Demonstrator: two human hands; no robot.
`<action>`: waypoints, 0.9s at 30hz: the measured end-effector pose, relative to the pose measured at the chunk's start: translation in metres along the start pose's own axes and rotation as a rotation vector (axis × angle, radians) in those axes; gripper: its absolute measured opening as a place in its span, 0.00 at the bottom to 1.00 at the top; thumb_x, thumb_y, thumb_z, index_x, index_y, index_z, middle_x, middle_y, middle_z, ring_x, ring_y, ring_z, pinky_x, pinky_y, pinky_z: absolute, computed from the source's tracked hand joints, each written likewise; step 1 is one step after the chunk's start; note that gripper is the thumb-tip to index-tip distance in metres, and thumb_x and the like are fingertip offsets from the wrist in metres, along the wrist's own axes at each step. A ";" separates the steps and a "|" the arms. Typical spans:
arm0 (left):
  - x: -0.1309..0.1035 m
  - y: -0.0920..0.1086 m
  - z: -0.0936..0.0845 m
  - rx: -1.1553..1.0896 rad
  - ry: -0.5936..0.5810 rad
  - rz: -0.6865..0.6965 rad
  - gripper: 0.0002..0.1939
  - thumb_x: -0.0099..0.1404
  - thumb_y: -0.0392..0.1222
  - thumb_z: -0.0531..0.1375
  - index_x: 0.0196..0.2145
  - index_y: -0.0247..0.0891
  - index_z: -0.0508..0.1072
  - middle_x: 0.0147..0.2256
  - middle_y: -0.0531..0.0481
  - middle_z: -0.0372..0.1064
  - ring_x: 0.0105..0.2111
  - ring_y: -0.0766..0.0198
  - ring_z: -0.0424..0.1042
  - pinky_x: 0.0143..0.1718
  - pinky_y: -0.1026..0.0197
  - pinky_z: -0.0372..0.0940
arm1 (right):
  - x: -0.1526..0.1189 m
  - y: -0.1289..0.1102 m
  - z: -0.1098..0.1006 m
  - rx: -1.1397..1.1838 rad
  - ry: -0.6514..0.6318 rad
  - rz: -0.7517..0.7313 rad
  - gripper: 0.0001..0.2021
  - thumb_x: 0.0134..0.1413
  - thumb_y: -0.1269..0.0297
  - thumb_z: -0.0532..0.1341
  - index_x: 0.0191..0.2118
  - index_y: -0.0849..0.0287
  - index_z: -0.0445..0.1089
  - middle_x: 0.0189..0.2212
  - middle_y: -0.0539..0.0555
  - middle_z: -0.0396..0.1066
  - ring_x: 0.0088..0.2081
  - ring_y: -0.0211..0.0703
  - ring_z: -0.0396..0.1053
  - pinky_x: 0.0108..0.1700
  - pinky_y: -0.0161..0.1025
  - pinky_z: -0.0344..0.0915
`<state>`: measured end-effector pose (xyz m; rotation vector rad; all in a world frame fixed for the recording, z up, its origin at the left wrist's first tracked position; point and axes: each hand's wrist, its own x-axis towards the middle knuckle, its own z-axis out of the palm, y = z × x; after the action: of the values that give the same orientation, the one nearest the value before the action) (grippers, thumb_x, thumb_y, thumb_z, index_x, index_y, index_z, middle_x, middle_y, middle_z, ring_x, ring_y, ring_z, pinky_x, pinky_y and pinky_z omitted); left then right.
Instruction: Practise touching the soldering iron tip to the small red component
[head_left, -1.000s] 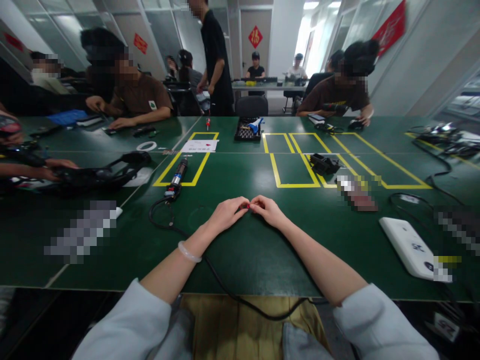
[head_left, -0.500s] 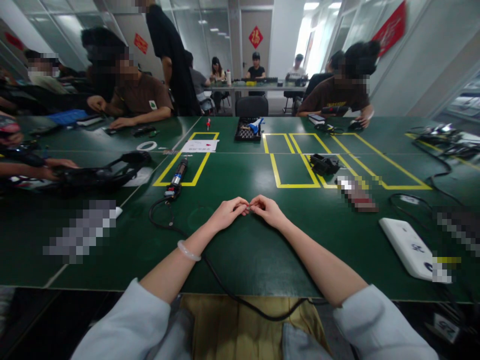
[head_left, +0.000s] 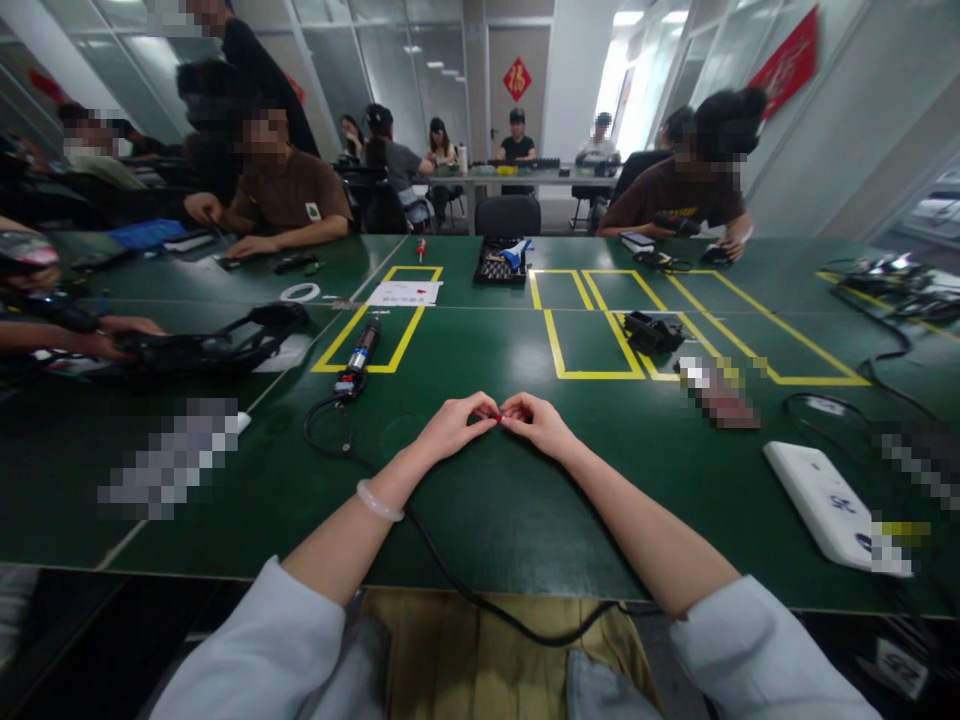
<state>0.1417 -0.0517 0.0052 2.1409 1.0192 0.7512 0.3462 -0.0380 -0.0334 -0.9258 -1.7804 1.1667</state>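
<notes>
Fingers of your left hand (head_left: pixel 459 425) and right hand (head_left: pixel 540 421) pinch a tiny red piece (head_left: pixel 498 418) between their tips; keep the pinch light, both wrists steady, low over the table (head_left: pixel 491 510) beneath.

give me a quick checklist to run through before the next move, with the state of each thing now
1. Red piece pinched at the fingertips of the left hand and right hand: ok.
2. Red piece turned the right way: cannot tell, too small and partly hidden by fingers.
3. Corded tool wholly inside its yellow outline: not ok, its near end crosses the tape.
4. Cable clear of the left forearm: not ok, it runs beneath.
5. White device apart from the right forearm: ok, it lies off to the right.
</notes>
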 end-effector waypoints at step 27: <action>-0.049 -0.099 -0.136 0.783 0.497 -0.922 0.30 0.58 0.57 0.59 0.54 0.38 0.67 0.53 0.31 0.64 0.47 0.40 0.68 0.41 0.44 0.65 | 0.001 0.003 0.000 0.005 0.015 0.022 0.11 0.50 0.62 0.63 0.39 0.61 0.68 0.28 0.49 0.69 0.27 0.35 0.64 0.32 0.34 0.62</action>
<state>-0.0264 -0.0016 0.0061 1.6785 2.6414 0.4309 0.3461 -0.0361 -0.0361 -0.9516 -1.7584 1.1744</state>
